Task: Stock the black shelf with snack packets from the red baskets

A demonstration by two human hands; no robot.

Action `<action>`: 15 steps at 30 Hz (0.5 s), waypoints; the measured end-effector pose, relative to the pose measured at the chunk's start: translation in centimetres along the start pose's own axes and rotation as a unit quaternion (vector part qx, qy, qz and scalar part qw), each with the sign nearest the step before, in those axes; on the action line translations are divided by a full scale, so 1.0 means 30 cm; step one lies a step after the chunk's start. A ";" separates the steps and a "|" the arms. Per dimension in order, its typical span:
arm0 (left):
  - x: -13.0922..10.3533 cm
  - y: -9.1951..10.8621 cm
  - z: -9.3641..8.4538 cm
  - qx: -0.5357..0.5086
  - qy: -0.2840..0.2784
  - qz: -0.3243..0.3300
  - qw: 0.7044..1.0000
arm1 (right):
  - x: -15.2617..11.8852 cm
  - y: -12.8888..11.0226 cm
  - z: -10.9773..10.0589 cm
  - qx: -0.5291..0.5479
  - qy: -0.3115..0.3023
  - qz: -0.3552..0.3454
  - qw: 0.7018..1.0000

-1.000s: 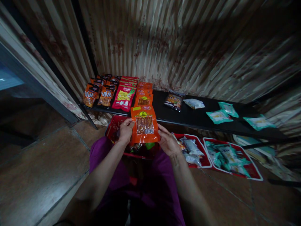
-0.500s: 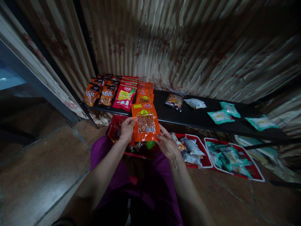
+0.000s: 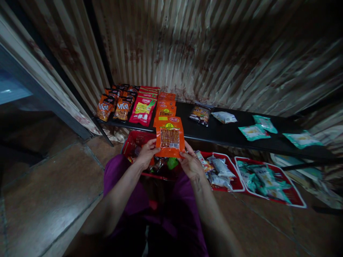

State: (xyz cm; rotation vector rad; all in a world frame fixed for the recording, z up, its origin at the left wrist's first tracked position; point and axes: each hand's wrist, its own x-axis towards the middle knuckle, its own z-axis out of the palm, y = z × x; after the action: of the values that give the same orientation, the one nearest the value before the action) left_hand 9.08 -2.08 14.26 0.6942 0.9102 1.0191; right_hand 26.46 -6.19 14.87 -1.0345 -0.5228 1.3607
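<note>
An orange snack packet [image 3: 170, 137] with a clear window is held between both hands in front of the black shelf's edge. My left hand [image 3: 146, 154] pinches its lower left side. At the lower right corner my right hand [image 3: 190, 163] grips it, thumb on the front. Behind its top edge lies a row of like orange packets [image 3: 166, 103] on the shelf [image 3: 184, 128]. Red packets [image 3: 144, 109] with a green onion picture sit to their left. Under my hands stands a red basket [image 3: 131, 141] holding mixed packets, partly hidden.
Black-and-orange packets [image 3: 123, 108] fill the shelf's left end. Further right lie a dark packet [image 3: 199, 114], a white packet [image 3: 224, 117] and several teal packets [image 3: 253, 132]. Two more red baskets, one with white packets [image 3: 221, 167], one with teal packets [image 3: 265, 178], stand on the floor.
The orange packet has shifted slightly to the right in the view. My left hand has moved from its left side down to nearer the lower left corner.
</note>
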 end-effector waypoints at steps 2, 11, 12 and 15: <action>0.003 -0.010 0.003 0.004 0.005 0.005 1.000 | -0.003 0.000 0.002 -0.001 0.004 -0.001 1.000; 0.007 -0.031 0.016 0.037 0.051 0.036 0.997 | -0.031 0.002 0.035 0.000 0.064 -0.026 0.998; 0.009 -0.031 0.018 0.054 0.059 0.053 0.995 | -0.035 0.003 0.039 -0.011 0.069 -0.034 0.997; 0.017 -0.027 0.026 0.133 0.083 0.127 0.979 | -0.048 0.010 0.049 -0.057 0.073 -0.071 0.993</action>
State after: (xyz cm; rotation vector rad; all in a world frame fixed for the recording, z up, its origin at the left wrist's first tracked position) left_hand 10.22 -1.97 13.80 0.9786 1.1376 1.2075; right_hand 24.82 -7.15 15.70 -1.1587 -0.5583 1.1308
